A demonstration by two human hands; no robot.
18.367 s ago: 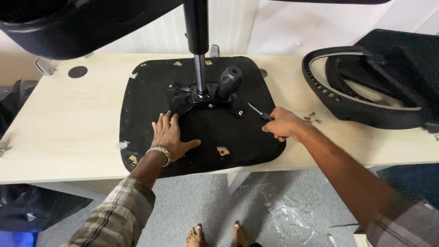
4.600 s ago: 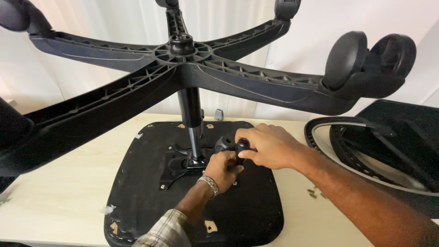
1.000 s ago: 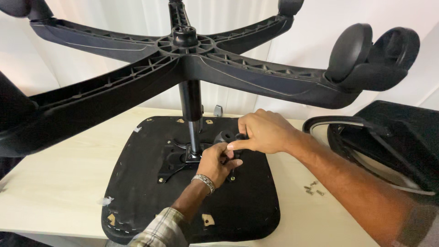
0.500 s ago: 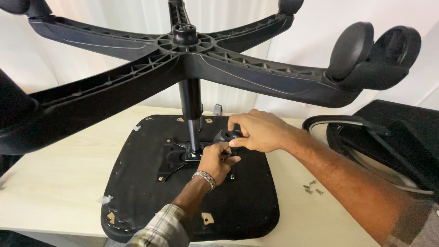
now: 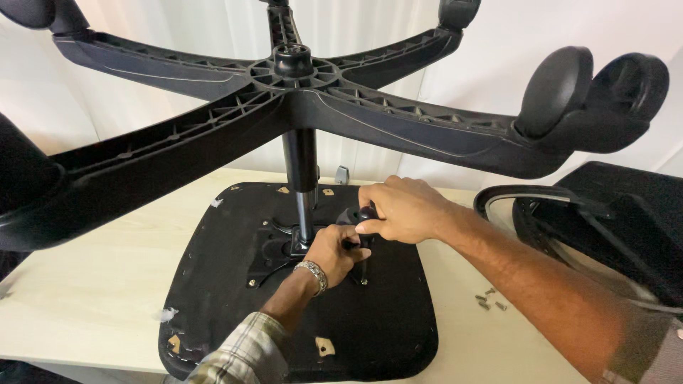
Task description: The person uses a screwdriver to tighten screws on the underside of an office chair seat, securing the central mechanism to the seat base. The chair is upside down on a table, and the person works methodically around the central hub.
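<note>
Black plastic dominates the view: the five-armed chair base (image 5: 299,92) is held overhead on its gas column (image 5: 302,178), because the seat pan (image 5: 235,284) is laid upside down on the pale wooden table (image 5: 92,284) so that its underside mechanism can be reached from above. Directly above the grip the castors (image 5: 590,92) are left hanging in the air; to the right of the grip a second black chair part (image 5: 605,220) is set aside. Just left of the grip the metal mechanism plate (image 5: 274,252) is seen fixed to the seat pan. The black knob (image 5: 359,215) beside the column is enclosed by the right hand (image 5: 398,210), fingers closed around it, while the left hand (image 5: 334,252) is closed on the part just beneath it, apparently to steady it. A few loose screws (image 5: 489,301) are left on the table to the lower right of the grip. Compared with the frame a second earlier, both hands are kept on the same knob, and the right hand is lowered slightly upon it.
</note>
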